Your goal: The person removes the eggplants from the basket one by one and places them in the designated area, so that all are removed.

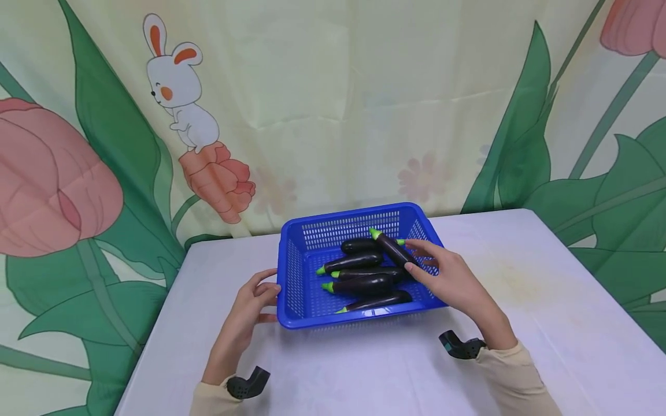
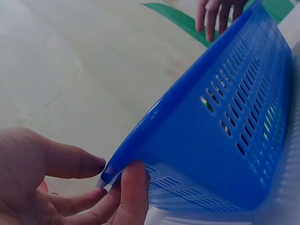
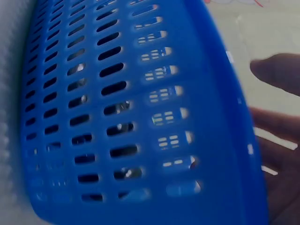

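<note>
A blue plastic basket with slotted walls sits on the table with several dark purple eggplants inside, their green stem ends mostly toward the left. One eggplant lies slantwise on top of the others. At the left side, my left hand pinches the basket's rim between thumb and fingers. My right hand is over the right rim, thumb and fingers spread apart. Its thumb overlaps the lower end of the slanted eggplant in the head view. The right wrist view shows the hand's fingers beyond the rim.
The table has a white cover. Behind it hangs a printed cloth with flowers, leaves and a rabbit. A black wrist camera is on the left wrist and another on the right.
</note>
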`<state>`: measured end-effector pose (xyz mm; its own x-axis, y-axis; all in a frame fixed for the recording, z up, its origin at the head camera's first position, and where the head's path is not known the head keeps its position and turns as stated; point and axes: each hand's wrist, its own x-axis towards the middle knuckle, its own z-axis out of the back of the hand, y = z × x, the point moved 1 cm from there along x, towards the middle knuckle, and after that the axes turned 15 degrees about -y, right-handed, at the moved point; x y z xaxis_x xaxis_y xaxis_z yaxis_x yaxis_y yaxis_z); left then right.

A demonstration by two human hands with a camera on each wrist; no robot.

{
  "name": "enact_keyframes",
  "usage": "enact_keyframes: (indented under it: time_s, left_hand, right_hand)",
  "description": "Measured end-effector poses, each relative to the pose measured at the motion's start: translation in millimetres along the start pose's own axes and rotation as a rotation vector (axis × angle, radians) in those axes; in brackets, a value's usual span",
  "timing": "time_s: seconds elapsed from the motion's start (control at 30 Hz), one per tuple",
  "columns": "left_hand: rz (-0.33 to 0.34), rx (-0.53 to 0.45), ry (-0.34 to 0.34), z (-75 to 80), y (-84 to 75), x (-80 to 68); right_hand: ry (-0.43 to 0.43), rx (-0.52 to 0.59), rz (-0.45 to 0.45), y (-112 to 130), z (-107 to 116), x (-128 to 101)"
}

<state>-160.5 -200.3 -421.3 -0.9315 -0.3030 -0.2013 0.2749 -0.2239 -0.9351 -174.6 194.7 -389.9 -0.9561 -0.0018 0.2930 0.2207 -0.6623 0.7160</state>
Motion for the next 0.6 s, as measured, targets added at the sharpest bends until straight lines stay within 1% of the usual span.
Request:
enact_keyframes:
  time_s: [0.27, 0.6]
  left_hand:
    - [0.005, -0.031, 0.017, -1.4, -1.4, 1.5]
    - [0.026, -0.067, 0.021, -2.9, -0.5, 2.7]
  right_hand:
    - [0.071, -0.012, 0.138, 3.6, -16.8, 8.5]
    - [0.163, -0.026, 0.235, 15.6, -45.7, 18.0]
